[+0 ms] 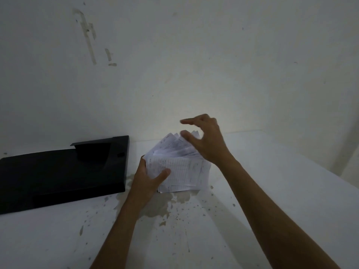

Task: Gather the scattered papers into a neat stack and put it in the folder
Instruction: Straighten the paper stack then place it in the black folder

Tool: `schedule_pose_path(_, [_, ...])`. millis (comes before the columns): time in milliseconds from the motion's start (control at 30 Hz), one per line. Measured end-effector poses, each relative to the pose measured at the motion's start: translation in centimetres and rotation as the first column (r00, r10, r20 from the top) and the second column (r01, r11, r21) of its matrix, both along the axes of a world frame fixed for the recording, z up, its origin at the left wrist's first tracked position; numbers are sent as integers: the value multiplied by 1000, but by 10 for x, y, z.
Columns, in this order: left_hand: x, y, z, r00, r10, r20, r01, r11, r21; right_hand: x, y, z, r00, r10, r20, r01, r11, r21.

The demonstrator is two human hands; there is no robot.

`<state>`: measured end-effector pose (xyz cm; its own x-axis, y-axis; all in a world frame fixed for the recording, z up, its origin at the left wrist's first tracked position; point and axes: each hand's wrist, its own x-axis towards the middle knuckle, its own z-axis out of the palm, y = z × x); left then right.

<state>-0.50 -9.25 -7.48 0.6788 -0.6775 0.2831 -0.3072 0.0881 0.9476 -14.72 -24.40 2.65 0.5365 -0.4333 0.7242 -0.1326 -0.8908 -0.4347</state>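
Observation:
A loose bundle of white handwritten papers (182,167) stands fanned and uneven on the white table, near the wall. My left hand (147,179) grips the bundle's left edge, thumb across the front sheet. My right hand (206,140) hovers over the top of the papers with fingers spread and slightly bent; whether it touches the sheets is unclear. A black folder (58,175) lies flat on the table to the left of the papers, its flap side toward the wall.
The white table (272,191) is stained with grey-brown splatter in front of the papers. A white wall rises right behind the table, and the table's right edge runs diagonally at the far right.

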Motion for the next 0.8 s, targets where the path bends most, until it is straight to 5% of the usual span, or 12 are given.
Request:
schedule_pose_path(167, [-2, -1, 1, 999, 28, 31, -30, 998, 57, 26, 10, 7, 966, 42, -256, -63, 995, -72])
schedule_pose_path(333, [1, 2, 0, 1000, -5, 10, 5, 999, 43, 17, -9, 6, 996, 79, 28, -84, 968, 236])
schedule_pose_path(400, [0, 2, 2, 1000, -8, 16, 8, 999, 48, 8, -21, 2, 982, 51, 184, -130, 884, 448])
schedule_pose_path(500, [-1, 3, 5, 1000, -4, 18, 3, 998, 58, -4, -38, -13, 978, -10, 207, -127, 761, 636])
schedule_pose_path(667, [-3, 5, 6, 1000, -9, 30, 7, 998, 63, -13, -48, -39, 999, 13, 30, -31, 687, 726])
schedule_pose_path(800, [-3, 4, 6, 999, -3, 33, 1, 998, 68, -12, -43, -37, 995, -36, 89, -27, 785, 618])
